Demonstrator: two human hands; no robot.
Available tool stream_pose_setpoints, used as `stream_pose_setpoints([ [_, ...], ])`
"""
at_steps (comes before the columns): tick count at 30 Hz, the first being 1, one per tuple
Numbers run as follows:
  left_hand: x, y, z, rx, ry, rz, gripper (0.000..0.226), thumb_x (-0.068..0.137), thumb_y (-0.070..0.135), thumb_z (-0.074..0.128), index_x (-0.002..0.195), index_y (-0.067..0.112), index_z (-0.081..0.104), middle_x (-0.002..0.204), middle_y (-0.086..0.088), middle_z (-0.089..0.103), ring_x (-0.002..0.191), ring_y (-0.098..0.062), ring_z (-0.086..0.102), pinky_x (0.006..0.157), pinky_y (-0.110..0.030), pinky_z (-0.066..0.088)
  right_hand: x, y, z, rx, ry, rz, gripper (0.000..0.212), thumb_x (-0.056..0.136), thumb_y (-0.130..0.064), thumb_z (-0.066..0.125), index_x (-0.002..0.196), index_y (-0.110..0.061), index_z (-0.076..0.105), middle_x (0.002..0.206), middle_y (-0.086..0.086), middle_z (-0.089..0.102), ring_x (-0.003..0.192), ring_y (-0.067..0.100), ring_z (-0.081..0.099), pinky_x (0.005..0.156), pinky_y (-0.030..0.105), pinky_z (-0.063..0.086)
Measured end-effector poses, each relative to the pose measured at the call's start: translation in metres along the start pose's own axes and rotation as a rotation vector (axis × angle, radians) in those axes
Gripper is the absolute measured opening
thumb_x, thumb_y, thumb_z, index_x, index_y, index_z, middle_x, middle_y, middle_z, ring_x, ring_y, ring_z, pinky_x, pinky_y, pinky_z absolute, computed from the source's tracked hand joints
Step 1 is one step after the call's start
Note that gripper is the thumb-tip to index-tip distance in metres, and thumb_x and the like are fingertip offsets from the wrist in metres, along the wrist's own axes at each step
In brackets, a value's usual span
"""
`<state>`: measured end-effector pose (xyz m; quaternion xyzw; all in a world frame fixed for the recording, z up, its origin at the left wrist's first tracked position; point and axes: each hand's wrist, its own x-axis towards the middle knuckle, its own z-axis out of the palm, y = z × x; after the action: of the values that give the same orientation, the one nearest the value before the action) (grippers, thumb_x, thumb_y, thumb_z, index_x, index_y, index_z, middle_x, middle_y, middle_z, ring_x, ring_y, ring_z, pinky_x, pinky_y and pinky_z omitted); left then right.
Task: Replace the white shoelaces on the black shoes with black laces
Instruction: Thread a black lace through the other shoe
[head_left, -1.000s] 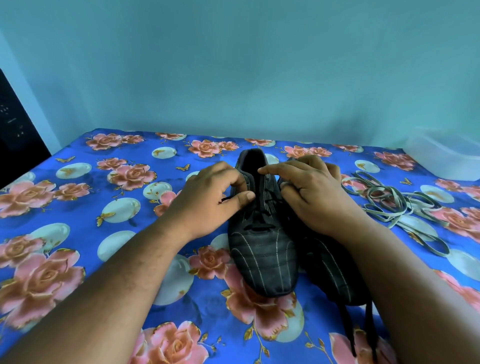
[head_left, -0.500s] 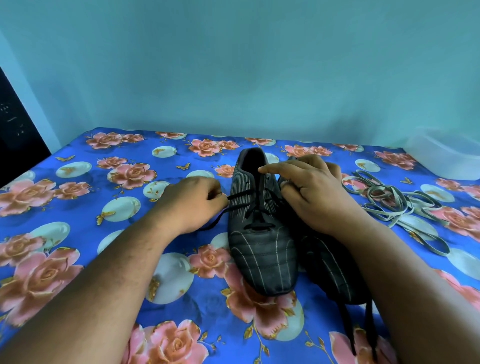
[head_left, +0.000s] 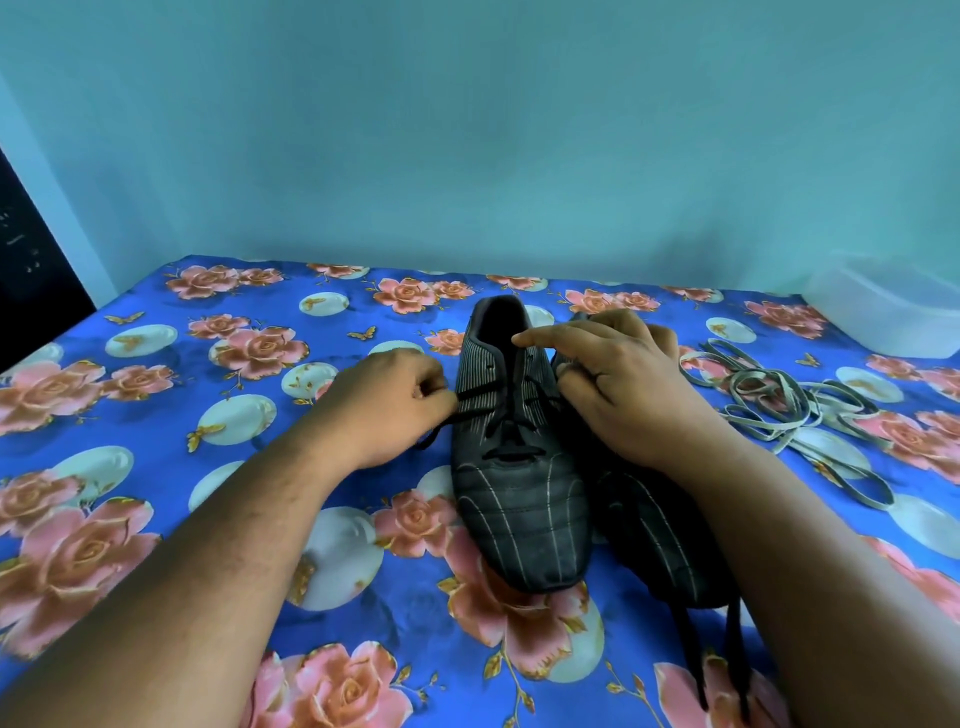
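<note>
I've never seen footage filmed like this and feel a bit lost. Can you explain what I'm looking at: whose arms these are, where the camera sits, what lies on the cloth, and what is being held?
There is no machine here. A person wears a wide-angle camera on the head, looking forward and down, so the two arms reaching in from the bottom are the person's own.

On the blue flowered cloth lie two black shoes side by side, toes toward the camera. The left hand pinches a black lace that runs out sideways from the left shoe. The right hand rests over the lacing area of both shoes, index finger stretched toward the left shoe's opening, partly covering the right shoe, whose black lace ends trail toward the camera.

To the right lies a loose heap of white laces, and behind it a clear plastic box.
</note>
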<state>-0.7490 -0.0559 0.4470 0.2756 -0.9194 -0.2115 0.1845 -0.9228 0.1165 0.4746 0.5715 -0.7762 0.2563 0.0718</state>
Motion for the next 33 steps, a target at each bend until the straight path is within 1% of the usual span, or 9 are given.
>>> stream_pose_setpoints([
  [4, -0.001, -0.005, -0.004, 0.201, -0.03, -0.166, 0.035, 0.09, 0.052, 0.057, 0.075, 0.021, 0.063, 0.078, 0.004, 0.062, 0.082, -0.022, 0.059, 0.065, -0.034, 0.038, 0.0, 0.0, 0.0, -0.001, -0.001, 0.002, 0.051, 0.089, -0.032, 0.038, 0.132, -0.051, 0.056, 0.114, -0.032, 0.054, 0.124, 0.01, 0.038, 0.103, 0.043, 0.022],
  [9, -0.002, 0.006, 0.001, -0.249, 0.035, 0.198, 0.047, 0.086, 0.071, 0.044, 0.089, 0.028, 0.062, 0.09, 0.013, 0.062, 0.091, -0.005, 0.054, 0.082, -0.032, 0.045, 0.0, -0.001, 0.0, -0.003, 0.004, -0.006, 0.05, 0.09, -0.032, 0.039, 0.132, -0.051, 0.057, 0.111, -0.033, 0.052, 0.123, 0.011, 0.039, 0.103, 0.045, 0.023],
  [13, 0.002, 0.008, 0.013, -0.123, 0.058, 0.348, 0.038, 0.092, 0.061, 0.046, 0.078, 0.025, 0.053, 0.081, 0.009, 0.054, 0.082, -0.014, 0.051, 0.075, -0.039, 0.045, 0.0, -0.001, 0.0, -0.011, 0.007, -0.005, 0.05, 0.09, -0.033, 0.038, 0.132, -0.051, 0.057, 0.12, -0.03, 0.058, 0.123, 0.011, 0.039, 0.103, 0.046, 0.024],
  [16, 0.002, 0.005, 0.005, -0.216, 0.038, 0.273, 0.037, 0.084, 0.054, 0.051, 0.068, 0.021, 0.051, 0.07, 0.006, 0.052, 0.072, -0.012, 0.05, 0.068, -0.037, 0.043, 0.0, -0.001, 0.0, -0.012, 0.008, -0.009, 0.05, 0.09, -0.032, 0.037, 0.132, -0.051, 0.057, 0.12, -0.03, 0.058, 0.123, 0.011, 0.039, 0.103, 0.045, 0.023],
  [22, -0.003, -0.005, -0.013, -0.005, -0.011, -0.069, 0.039, 0.084, 0.041, 0.07, 0.062, 0.013, 0.055, 0.059, 0.0, 0.055, 0.062, -0.025, 0.053, 0.059, -0.034, 0.039, 0.0, 0.001, 0.0, -0.007, 0.011, -0.016, 0.051, 0.089, -0.031, 0.038, 0.132, -0.05, 0.057, 0.121, -0.027, 0.06, 0.124, 0.011, 0.039, 0.103, 0.045, 0.023],
  [26, -0.005, -0.016, -0.019, 0.237, -0.054, -0.229, 0.033, 0.086, 0.045, 0.064, 0.068, 0.019, 0.057, 0.067, 0.003, 0.065, 0.073, -0.021, 0.061, 0.061, -0.032, 0.04, -0.001, 0.003, -0.002, 0.007, 0.01, -0.005, 0.045, 0.092, -0.037, 0.041, 0.132, -0.049, 0.057, 0.111, -0.03, 0.057, 0.123, 0.01, 0.04, 0.103, 0.044, 0.023],
  [28, -0.006, -0.019, -0.021, 0.265, 0.01, -0.204, 0.016, 0.086, 0.041, 0.066, 0.087, 0.026, 0.061, 0.09, 0.01, 0.069, 0.09, -0.018, 0.064, 0.074, -0.035, 0.049, -0.002, 0.005, -0.003, -0.016, 0.011, -0.025, 0.039, 0.095, -0.048, 0.047, 0.133, -0.048, 0.054, 0.11, -0.026, 0.062, 0.124, 0.009, 0.04, 0.103, 0.045, 0.024],
  [30, -0.006, -0.012, -0.021, 0.051, 0.057, -0.109, 0.02, 0.089, 0.033, 0.07, 0.102, 0.027, 0.058, 0.105, 0.008, 0.062, 0.093, -0.015, 0.061, 0.076, -0.034, 0.05, -0.002, 0.007, -0.006, -0.028, -0.016, -0.037, 0.04, 0.092, -0.06, 0.057, 0.129, -0.044, 0.051, 0.107, -0.023, 0.065, 0.122, 0.008, 0.043, 0.103, 0.045, 0.025],
  [33, -0.011, 0.011, -0.019, -0.392, -0.098, 0.035, 0.016, 0.094, 0.032, 0.071, 0.096, 0.018, 0.063, 0.086, 0.001, 0.064, 0.063, -0.003, 0.056, 0.059, -0.018, 0.048, -0.003, 0.013, -0.01, -0.033, -0.099, -0.045, 0.037, 0.081, -0.066, 0.067, 0.109, -0.043, 0.059, 0.097, -0.024, 0.064, 0.116, 0.005, 0.044, 0.103, 0.045, 0.024],
])
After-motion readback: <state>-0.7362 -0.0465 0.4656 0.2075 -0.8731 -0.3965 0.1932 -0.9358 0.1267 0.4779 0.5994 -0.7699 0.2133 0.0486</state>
